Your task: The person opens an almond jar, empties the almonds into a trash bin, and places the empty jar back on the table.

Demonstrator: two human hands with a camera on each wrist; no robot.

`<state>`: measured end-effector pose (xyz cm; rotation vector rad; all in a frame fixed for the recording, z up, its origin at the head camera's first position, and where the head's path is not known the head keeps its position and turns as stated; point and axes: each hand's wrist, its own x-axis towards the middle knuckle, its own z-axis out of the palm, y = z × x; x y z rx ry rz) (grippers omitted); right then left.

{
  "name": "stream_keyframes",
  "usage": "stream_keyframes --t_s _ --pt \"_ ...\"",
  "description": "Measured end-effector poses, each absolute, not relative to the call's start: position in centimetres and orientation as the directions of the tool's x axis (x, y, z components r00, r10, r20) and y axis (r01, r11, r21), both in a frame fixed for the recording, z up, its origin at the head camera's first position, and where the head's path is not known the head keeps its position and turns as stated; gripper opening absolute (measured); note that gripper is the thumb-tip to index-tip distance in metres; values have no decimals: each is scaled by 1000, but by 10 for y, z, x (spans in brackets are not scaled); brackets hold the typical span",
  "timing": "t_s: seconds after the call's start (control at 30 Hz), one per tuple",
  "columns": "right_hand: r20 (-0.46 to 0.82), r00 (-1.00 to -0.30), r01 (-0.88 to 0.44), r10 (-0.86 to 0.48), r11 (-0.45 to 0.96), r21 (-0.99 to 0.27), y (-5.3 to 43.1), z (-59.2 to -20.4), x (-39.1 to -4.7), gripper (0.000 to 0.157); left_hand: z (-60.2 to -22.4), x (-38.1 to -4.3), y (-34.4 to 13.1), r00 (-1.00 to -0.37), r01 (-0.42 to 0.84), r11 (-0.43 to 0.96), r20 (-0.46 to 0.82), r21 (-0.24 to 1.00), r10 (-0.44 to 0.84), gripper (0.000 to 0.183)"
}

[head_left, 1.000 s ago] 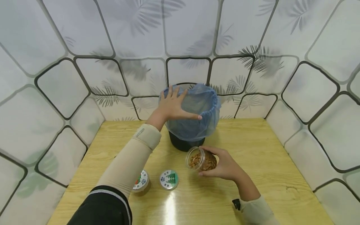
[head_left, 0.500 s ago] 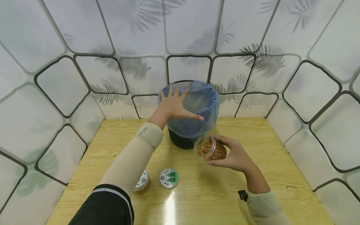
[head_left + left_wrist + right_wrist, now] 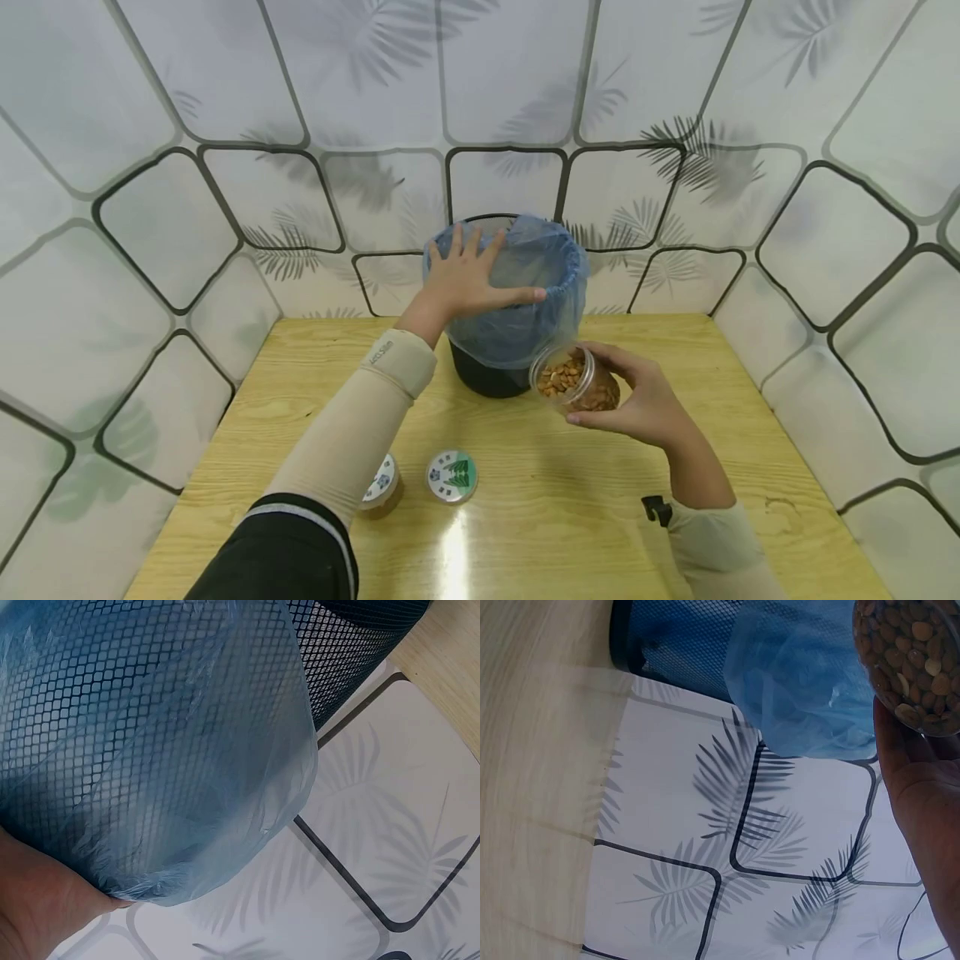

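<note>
A clear plastic jar (image 3: 576,379) of almonds lies tilted in my right hand (image 3: 651,402), its uncapped mouth facing left. Thumb and fingers grip the jar's sides just in front of the bin. In the right wrist view the almonds (image 3: 915,656) show through the jar's base. My left hand (image 3: 461,287) rests spread at the left rim of a black mesh bin (image 3: 489,377) lined with a blue plastic bag (image 3: 510,337). In the left wrist view the thumb side of that hand touches the bag's (image 3: 187,795) edge.
A round lid (image 3: 452,477) with a green leaf print lies on the wooden table (image 3: 570,517). Left of it stands a second lidded jar (image 3: 384,492), partly hidden by the left forearm. Patterned wall coverings (image 3: 502,187) enclose the table's back and sides.
My right hand has carried the almond jar to the right and farther up, nearer the bin's rim. The left hand stays almost in place, its thumb shifting slightly up.
</note>
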<state>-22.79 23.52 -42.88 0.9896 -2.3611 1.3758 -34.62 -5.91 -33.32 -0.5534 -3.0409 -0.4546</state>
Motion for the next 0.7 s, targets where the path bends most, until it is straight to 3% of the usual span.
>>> stream_keyframes --t_s 0.47,0.7 --pt "581 -712 -695 -395 281 -662 247 -401 -238 93 -332 -343 -58 -937 350 902 85 254 340 114" --pt "631 -675 -729 -382 215 -649 248 -386 -246 87 -333 -343 -57 -936 353 911 82 212 343 118"
